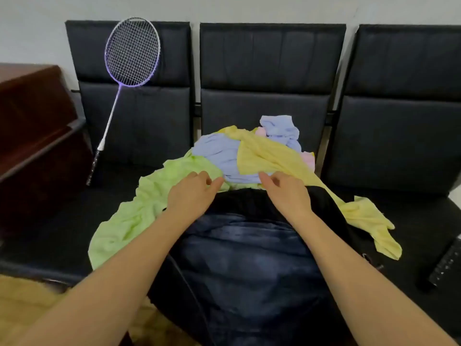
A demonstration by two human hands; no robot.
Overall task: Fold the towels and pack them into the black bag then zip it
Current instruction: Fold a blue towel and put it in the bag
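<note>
Both bare forearms are stretching up from the lower corners of the frame toward its centre, palms down. The left hand [192, 193] is lying over the near edge of the lime-green towel [129, 216], its fingers loosely bent and its thumb reaching toward the lavender towel [219, 156]; whether it is pinching any cloth cannot be told. The right hand [284, 193] is sitting just right of centre, its fingers curled at the near edge of the pale yellow towel [269, 153], and a grip there is not plainly showing either. The towels are lying in a soft, crumpled, unfolded heap in the middle of the frame, on the seat of the middle black padded chair [264, 68], with a second lavender towel [282, 128] bunched at the top of the pile and a bit of pink cloth [308, 158] peeking out at its right side. The black bag [249, 265], a rounded shape of dark, faintly shiny, wrinkled fabric, is filling the lower centre between the forearms, touching the near edge of the heap. A badminton racket [131, 53] with a thin white shaft is leaning on the chair at upper left, and a brown wooden cabinet [32, 126] is standing at the left edge.
</note>
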